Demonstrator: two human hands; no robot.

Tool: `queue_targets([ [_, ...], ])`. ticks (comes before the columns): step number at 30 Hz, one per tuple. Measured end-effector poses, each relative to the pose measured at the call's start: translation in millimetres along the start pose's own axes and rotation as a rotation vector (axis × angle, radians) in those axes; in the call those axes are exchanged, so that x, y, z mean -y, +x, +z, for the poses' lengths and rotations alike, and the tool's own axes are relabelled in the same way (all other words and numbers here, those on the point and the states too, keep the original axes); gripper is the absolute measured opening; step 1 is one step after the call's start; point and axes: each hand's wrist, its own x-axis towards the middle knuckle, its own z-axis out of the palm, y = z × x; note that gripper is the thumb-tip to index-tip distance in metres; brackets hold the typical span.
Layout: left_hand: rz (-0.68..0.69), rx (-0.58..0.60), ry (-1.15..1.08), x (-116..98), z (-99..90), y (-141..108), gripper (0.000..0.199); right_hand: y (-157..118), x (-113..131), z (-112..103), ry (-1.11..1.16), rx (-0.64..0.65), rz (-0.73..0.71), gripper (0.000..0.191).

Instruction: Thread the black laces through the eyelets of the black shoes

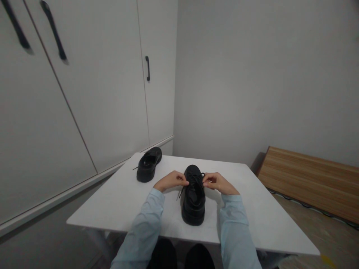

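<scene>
A black lace-up shoe (194,209) stands upright on the white table, its heel towards me and its toe pointing away. On its left side my left hand (175,180) pinches the shoelace near the lacing, and a loose lace end hangs below the fingers. My right hand (214,182) closes finger and thumb on the lace at the shoe's right side, where a small dark loop shows. The laces cross over the top of the shoe between both hands; the exact form of the knot is too small to make out.
A second black shoe (146,170) sits at the table's far left, a lace end sticking out. The white table (112,209) reaches towards a grey wall. White cabinets (106,93) with black handles stand left. A wood-grain panel (311,179) lies beyond the table's right edge.
</scene>
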Motion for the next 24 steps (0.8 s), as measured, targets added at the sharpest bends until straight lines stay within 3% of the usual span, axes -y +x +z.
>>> queue_targets([
  [6, 0.001, -0.073, -0.114, -10, 4.4, 1, 0.044, 4, 5, 3, -0.052, -0.126, -0.128, 0.025],
  [15, -0.018, -0.059, -0.315, -11, 17.6, 4, 0.042, 16, 10, 17, -0.275, -0.268, -0.316, 0.011],
  [24, 0.054, -0.141, -0.377, -12, 23.1, 7, 0.040, 19, 4, 20, -0.217, -0.291, -0.285, 0.016],
])
